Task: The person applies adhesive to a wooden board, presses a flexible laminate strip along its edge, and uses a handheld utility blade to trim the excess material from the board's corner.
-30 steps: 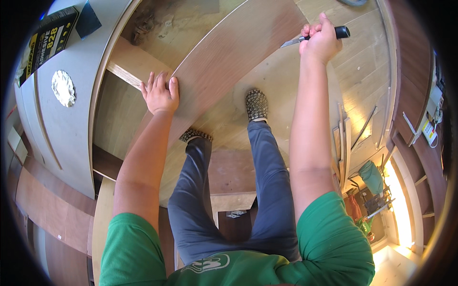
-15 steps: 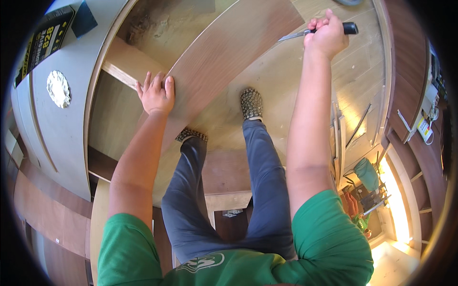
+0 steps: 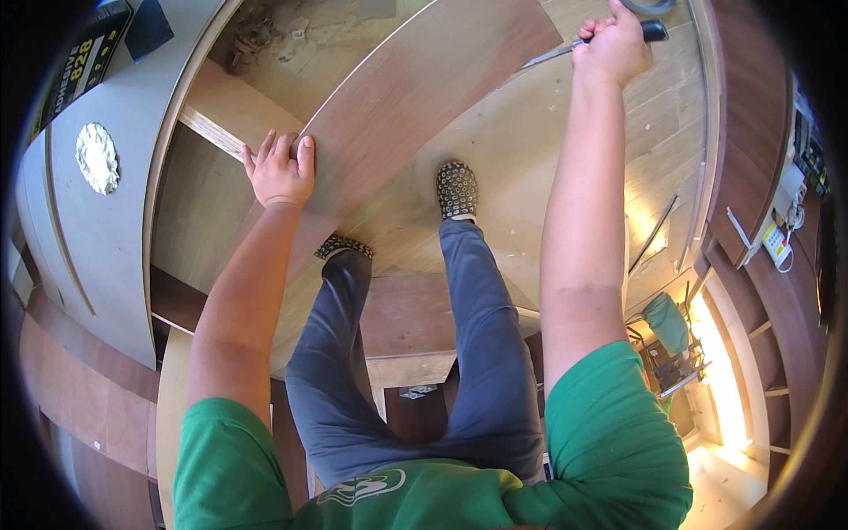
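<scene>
A long, thin wood-grain panel runs diagonally from beside my left forearm toward the far middle. My left hand grips its left edge, the thumb on the panel's face and the fingers over the edge, spread a little. At the far right my right hand is closed around the black handle of a tool with a long, thin metal blade. The blade points left, its tip by the panel's right edge. What kind of tool it is I cannot tell.
An open wooden frame with a crosspiece lies under the panel's left side. Further left, a grey board carries a crumpled whitish round thing and a black container. A wooden block stands between my legs.
My right hand has moved slightly farther away and to the right with the tool. My left hand keeps its place on the panel's edge while the whole view shifts a little.
</scene>
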`<state>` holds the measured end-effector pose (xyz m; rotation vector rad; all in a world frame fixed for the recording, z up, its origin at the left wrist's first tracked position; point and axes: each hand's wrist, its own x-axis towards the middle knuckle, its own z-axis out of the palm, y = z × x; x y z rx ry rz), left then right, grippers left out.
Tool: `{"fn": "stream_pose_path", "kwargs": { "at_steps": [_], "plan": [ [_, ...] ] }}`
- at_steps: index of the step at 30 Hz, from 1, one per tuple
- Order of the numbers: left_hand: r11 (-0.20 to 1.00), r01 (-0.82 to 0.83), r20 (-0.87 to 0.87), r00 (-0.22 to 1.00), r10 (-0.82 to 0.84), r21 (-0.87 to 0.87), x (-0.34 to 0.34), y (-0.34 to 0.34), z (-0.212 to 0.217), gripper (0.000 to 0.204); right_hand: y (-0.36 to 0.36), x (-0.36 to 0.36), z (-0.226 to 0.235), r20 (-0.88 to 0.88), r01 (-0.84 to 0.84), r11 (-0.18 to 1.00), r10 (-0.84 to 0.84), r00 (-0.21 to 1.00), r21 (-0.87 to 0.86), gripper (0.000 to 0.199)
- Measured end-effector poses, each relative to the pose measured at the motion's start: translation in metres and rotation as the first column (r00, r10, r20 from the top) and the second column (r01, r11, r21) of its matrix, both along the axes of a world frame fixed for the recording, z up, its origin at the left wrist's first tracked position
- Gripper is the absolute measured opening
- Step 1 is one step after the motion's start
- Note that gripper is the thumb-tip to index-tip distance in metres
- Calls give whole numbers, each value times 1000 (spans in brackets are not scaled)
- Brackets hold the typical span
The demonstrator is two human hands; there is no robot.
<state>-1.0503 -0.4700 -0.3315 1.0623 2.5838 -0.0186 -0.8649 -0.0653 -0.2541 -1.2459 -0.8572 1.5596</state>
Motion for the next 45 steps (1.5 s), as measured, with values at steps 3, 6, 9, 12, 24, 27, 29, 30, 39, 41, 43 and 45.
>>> {"fn": "stream_pose_path", "kwargs": {
  "at_steps": [3,6,9,12,24,27,29,30,39,41,43,45],
  "plan": [
    [1000,-9,15,1000,9,10,0,-3,2,36,-4,-30,5,187,278,960,-279,942,28,30],
    [999,-29,14,999,29,17,1,-3,1,36,-13,-24,6,136,287,958,-287,948,24,27],
    [1000,-23,18,1000,23,7,0,-1,2,36,-15,-21,-4,169,294,955,-298,940,45,27],
    [1000,2,10,1000,-2,19,-2,3,-2,37,-18,-23,-26,229,293,956,-289,930,18,28],
    [1000,-5,16,1000,4,30,0,0,4,35,-9,-9,-22,113,257,966,-252,961,-37,31],
    [999,-19,20,1000,18,30,1,-3,5,35,-12,-14,-6,97,240,970,-244,965,49,33],
    [1000,-1,24,1000,0,31,0,1,2,35,3,-10,-22,102,287,957,-290,952,39,33],
    [1000,12,24,1000,-12,25,0,3,1,35,4,-7,-26,118,293,956,-293,949,18,33],
    [999,17,-6,1000,-17,50,-2,-1,-5,35,26,-5,-24,113,330,943,-323,940,-47,28],
    [1000,9,7,1000,-9,24,-1,0,-2,35,22,-9,-32,123,276,960,-269,955,-41,28],
    [1000,-14,44,999,15,-10,0,0,4,37,19,-6,-26,71,196,981,-196,978,12,27],
    [1000,-24,41,999,24,-12,1,-1,5,37,18,-7,-14,50,182,983,-182,982,8,28]
  ]
}}
